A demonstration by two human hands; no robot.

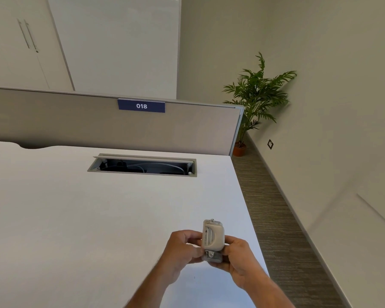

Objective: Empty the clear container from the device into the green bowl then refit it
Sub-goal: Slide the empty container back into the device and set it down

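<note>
A small beige device (212,237) with a slotted face is held upright above the white desk (76,218), near its right edge. My left hand (181,250) pinches its left side and lower part. My right hand (236,255) wraps the right side and the grey base piece (212,257) at the bottom. A pale, partly clear cap shows at the device's top (212,223). The green bowl is not in view. I cannot tell whether the clear container is fitted.
An open cable tray (142,165) is sunk into the desk at the back. Behind it stands a grey partition (76,123) with a blue "018" label (141,105). The desk's right edge drops to carpet (282,230); a potted plant (256,96) stands in the corner.
</note>
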